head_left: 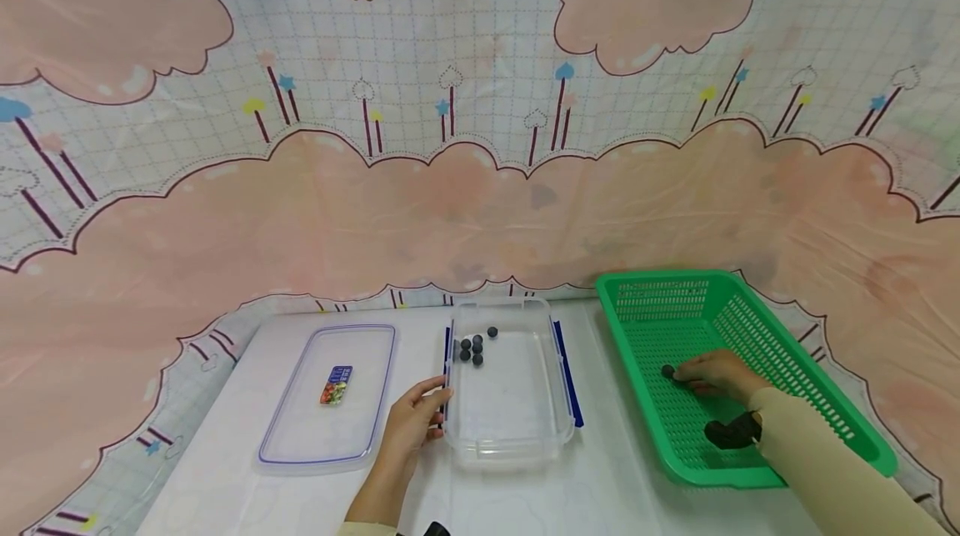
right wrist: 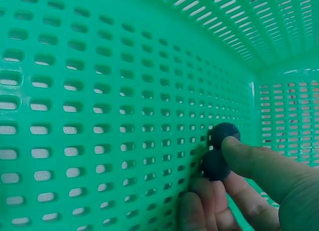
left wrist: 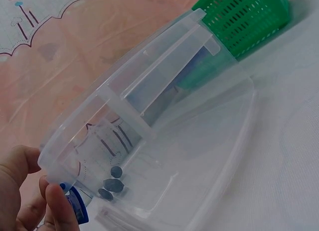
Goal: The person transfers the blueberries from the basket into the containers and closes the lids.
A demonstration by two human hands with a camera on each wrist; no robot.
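My left hand [head_left: 414,415] grips the left side of a clear plastic box [head_left: 512,441], its fingers beside a blue side latch [left wrist: 78,205]. Inside the box, several dark round blueberries [head_left: 477,359] lie toward the far left. Over on the right, my right hand [head_left: 716,373] reaches into a green perforated basket [head_left: 652,336]. In the right wrist view, two blueberries [right wrist: 216,165] sit at its fingertips, thumb against the upper one, close to the basket's holed floor. The head view shows only one dark blueberry [head_left: 667,371] there.
Left of the box, a clear lid [head_left: 296,432] with a blue seal and a colourful label [head_left: 337,385] lies flat on the white table [head_left: 225,436]. Another blue latch [head_left: 567,378] hangs along the box's right side. A patterned cloth [head_left: 450,219] rises behind the table.
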